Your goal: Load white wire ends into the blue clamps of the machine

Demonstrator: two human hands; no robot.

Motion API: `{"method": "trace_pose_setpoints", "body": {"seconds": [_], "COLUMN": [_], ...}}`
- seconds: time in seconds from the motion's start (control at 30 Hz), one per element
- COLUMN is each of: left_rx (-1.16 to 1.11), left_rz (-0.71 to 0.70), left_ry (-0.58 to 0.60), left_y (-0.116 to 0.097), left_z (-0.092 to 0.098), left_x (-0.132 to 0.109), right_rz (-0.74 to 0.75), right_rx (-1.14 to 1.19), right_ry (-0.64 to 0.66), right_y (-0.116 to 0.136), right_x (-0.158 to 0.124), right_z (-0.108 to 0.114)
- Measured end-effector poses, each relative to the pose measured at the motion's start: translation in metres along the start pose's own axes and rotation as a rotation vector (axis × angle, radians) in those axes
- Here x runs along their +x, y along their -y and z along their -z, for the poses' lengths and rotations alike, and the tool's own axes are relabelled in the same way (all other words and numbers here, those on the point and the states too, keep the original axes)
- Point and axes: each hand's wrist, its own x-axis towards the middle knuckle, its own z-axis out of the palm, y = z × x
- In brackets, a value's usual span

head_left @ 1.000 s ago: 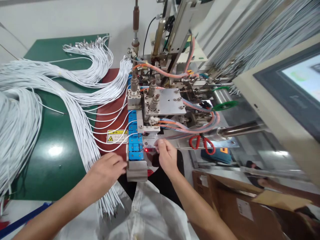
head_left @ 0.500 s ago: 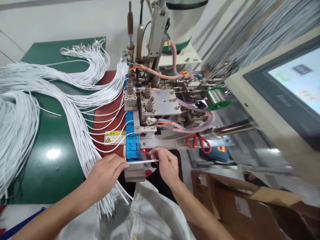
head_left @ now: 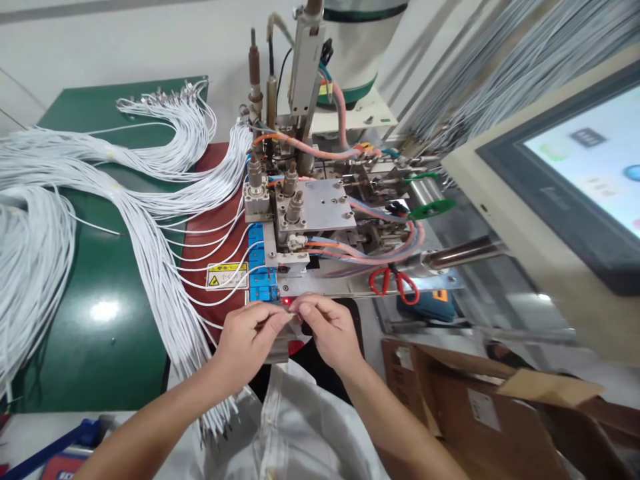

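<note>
My left hand [head_left: 253, 341] and my right hand [head_left: 327, 330] meet fingertip to fingertip in front of the row of blue clamps [head_left: 261, 273]. Both are pinched closed on the end of one white cable, which is mostly hidden by the fingers. A red light [head_left: 287, 301] glows on the machine just beyond my fingertips. Left of the clamps, several single white cables arc from a large bundle of white cables [head_left: 160, 293] into the blue blocks. The bundle's lower ends hang over the table edge beside my left forearm.
The machine [head_left: 320, 207] carries hoses, cylinders and a green-flanged spool [head_left: 433, 197]. Red-handled scissors [head_left: 394, 285] lie on its right side. A touchscreen [head_left: 590, 153] juts in from the right, above an open cardboard box [head_left: 495, 413]. More cables cover the green table [head_left: 115, 360].
My left hand has moved right along the cable to my right hand's fingertips. The white length that showed between the hands is now covered. The view has shifted slightly.
</note>
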Motion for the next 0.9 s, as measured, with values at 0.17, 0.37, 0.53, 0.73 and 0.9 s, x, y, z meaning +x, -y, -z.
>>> {"method": "trace_pose_setpoints", "body": {"seconds": [0.17, 0.37, 0.53, 0.73, 0.9], "left_rx": [-0.092, -0.013, -0.082, -0.102, -0.054], "left_rz": [0.164, 0.046, 0.029, 0.048, 0.012], "left_ry": [0.045, 0.017, -0.073, -0.167, -0.197], "left_y": [0.005, 0.009, 0.011, 0.015, 0.013], "left_z": [-0.004, -0.003, 0.000, -0.004, -0.007], "left_x": [0.002, 0.001, 0.000, 0.001, 0.000], "right_rz": [-0.083, 0.058, 0.103, 0.235, 0.218], "right_rx": [-0.017, -0.248, -0.123, -0.261, -0.302], "right_ry": [0.149, 0.221, -0.179, -0.226, -0.229], "right_y": [0.006, 0.018, 0.007, 0.001, 0.004], "right_x": [0.008, 0.012, 0.002, -0.007, -0.005], "right_z": [0.005, 0.007, -0.010, -0.021, -0.021]}}
